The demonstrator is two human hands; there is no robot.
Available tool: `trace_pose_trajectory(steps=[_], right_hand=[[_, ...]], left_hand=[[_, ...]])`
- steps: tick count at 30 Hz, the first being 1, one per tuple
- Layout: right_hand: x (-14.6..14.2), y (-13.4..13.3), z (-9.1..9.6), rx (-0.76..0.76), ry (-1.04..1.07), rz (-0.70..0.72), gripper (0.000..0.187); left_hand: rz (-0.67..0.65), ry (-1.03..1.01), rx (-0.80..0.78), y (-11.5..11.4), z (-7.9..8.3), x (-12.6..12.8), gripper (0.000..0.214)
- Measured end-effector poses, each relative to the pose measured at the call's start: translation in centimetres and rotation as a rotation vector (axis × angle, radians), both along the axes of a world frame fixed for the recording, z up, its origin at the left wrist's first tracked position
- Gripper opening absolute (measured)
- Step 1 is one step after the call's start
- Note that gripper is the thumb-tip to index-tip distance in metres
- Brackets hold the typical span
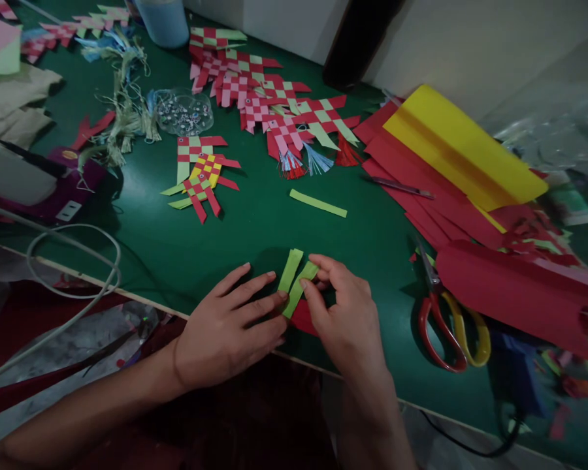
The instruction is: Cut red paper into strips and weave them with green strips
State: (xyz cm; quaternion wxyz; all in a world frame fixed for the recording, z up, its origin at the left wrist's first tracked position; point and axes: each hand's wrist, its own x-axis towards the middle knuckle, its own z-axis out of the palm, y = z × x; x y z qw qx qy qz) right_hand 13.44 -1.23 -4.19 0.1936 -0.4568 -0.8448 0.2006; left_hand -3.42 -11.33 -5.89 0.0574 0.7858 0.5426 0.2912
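Note:
At the table's front edge, my left hand [235, 323] lies with its fingers spread. Its fingertips rest at the lower ends of two light-green paper strips, the left one [290, 271] and the right one [298, 291]. Between thumb and fingers, my right hand [345, 303] pinches the upper end of the right strip. A piece of red paper [304, 318] shows under the strips, partly covered by both hands. Farther back lies a loose light-green strip [318, 203]. Woven paper fish [200, 186] in red, yellow and green lie to the left of it.
Red-handled scissors [441, 326] lie right of my hands, near red paper sheets [509, 287] and a yellow sheet [460, 150]. More woven fish [284, 130], a dish of small beads [185, 112] and tassels [122, 117] are at the back. A white cable [115, 261] loops at left.

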Motion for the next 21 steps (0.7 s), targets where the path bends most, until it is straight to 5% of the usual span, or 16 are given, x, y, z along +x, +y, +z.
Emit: trace_pose_trajectory(steps=[5, 13, 21], right_hand=[[0.1, 0.1, -0.2, 0.025, -0.021, 0.014, 0.036], [0.6, -1.0, 0.8, 0.025, 0.079, -0.012, 0.014], [2.8, -2.9, 2.3, 0.058, 0.271, 0.303, 0.024]], left_hand=[[-0.012, 0.012, -0.014, 0.0, 0.0, -0.2, 0.011], [0.053, -0.054, -0.022, 0.0, -0.1, 0.3, 0.014], [0.132, -0.051, -0.016, 0.0, -0.1, 1.0, 0.008]])
